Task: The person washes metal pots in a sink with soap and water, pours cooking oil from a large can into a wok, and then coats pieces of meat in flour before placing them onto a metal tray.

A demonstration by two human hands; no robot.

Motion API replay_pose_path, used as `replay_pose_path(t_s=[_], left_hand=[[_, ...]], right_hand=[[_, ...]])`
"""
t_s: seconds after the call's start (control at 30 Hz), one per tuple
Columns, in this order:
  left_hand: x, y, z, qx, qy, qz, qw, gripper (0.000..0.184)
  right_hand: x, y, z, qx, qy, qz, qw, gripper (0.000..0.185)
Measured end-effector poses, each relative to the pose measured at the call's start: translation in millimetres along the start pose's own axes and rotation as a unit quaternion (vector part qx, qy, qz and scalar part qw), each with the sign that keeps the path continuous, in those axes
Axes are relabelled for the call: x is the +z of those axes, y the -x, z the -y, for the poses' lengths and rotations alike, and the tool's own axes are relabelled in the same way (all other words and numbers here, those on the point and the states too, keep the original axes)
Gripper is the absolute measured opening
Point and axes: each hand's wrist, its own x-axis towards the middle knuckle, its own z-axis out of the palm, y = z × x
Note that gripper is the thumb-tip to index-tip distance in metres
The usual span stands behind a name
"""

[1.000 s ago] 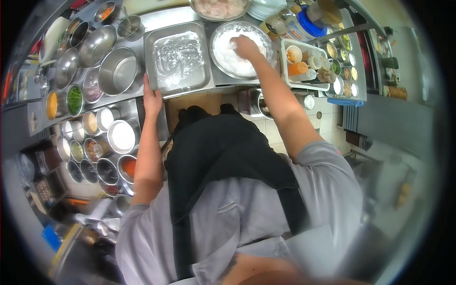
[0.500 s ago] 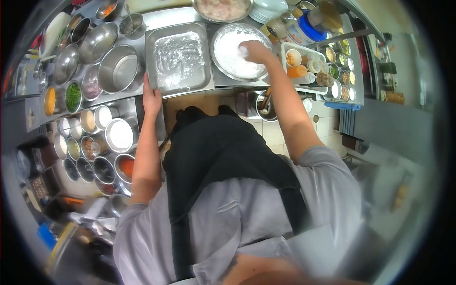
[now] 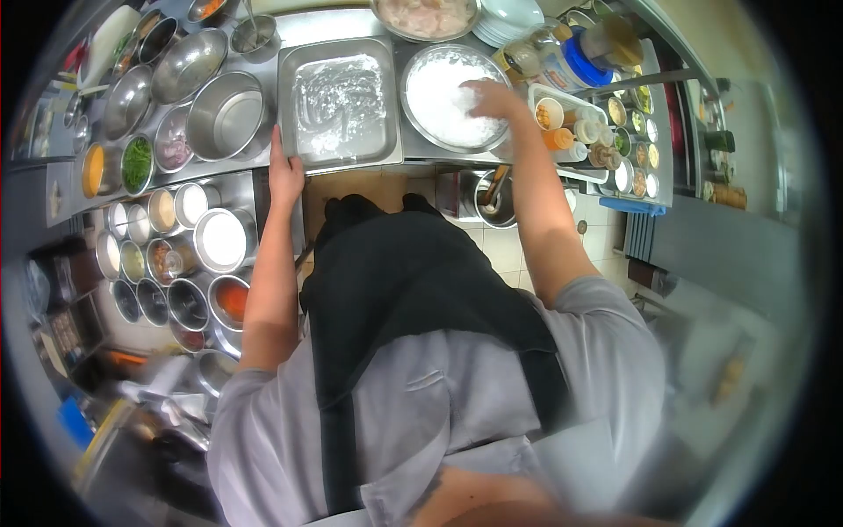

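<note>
My left hand [image 3: 285, 171] is at the near left corner of a rectangular metal tray [image 3: 393, 114]. Its fingers stretch along the tray's left side and the thumb lies near the front edge. White powder is smeared over the tray's bottom. Over to the right, my right hand [image 3: 493, 99] reaches into a round metal bowl [image 3: 413, 123] of white powder [image 3: 439, 92]. The fingers look apart, pointing left over the powder, with their tips partly hidden. I see nothing held in them.
Behind the bowl stand a basin of pale raw meat [image 3: 426, 16] and stacked plates [image 3: 509, 22]. A white bin of sauce bottles [image 3: 571, 140] borders my right arm. To the left are a deep metal pot [image 3: 226, 119] and several ingredient containers [image 3: 221, 239].
My right hand has shifted slightly right within the bowl, and the white clump at its fingertips no longer shows. The whole view has shifted slightly; my left hand stays at the tray.
</note>
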Motion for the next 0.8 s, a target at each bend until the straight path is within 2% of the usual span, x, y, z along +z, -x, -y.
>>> replay_pose_path(t_s=[0.03, 0.07, 0.2, 0.37, 0.5, 0.57, 0.6, 0.67, 0.8], left_hand=[[0, 0, 2, 0.01, -0.002, -0.003, 1.0, 0.073], [1, 0, 3, 0.02, -0.004, -0.007, 1.0, 0.073], [0, 4, 0, -0.005, 0.002, 0.001, 1.0, 0.073], [-2, 2, -5, -0.038, 0.009, 0.011, 0.999, 0.073], [1, 1, -1, 0.016, -0.003, -0.006, 1.0, 0.073], [-2, 2, -5, -0.015, 0.006, 0.005, 1.0, 0.074], [-2, 2, -3, -0.015, 0.005, 0.005, 1.0, 0.074], [0, 2, 0, 0.008, -0.009, -0.007, 1.0, 0.074], [0, 2, -2, 0.015, -0.007, -0.004, 1.0, 0.074]], right_hand=[[8, -2, 4, -0.023, 0.097, -0.007, 0.995, 0.059], [14, -3, 6, 0.017, 0.14, 0.01, 0.99, 0.061], [12, -8, 13, 0.043, 0.148, 0.03, 0.988, 0.062], [9, 1, 14, 0.088, 0.155, -0.037, 0.983, 0.053], [28, -10, -5, 0.093, 0.146, -0.081, 0.981, 0.053], [27, -15, -19, 0.012, 0.15, -0.078, 0.986, 0.053], [25, -11, -12, 0.013, 0.149, -0.078, 0.986, 0.053], [19, 2, 10, 0.078, 0.126, -0.089, 0.985, 0.05], [36, -8, 10, 0.111, 0.107, -0.064, 0.986, 0.05]])
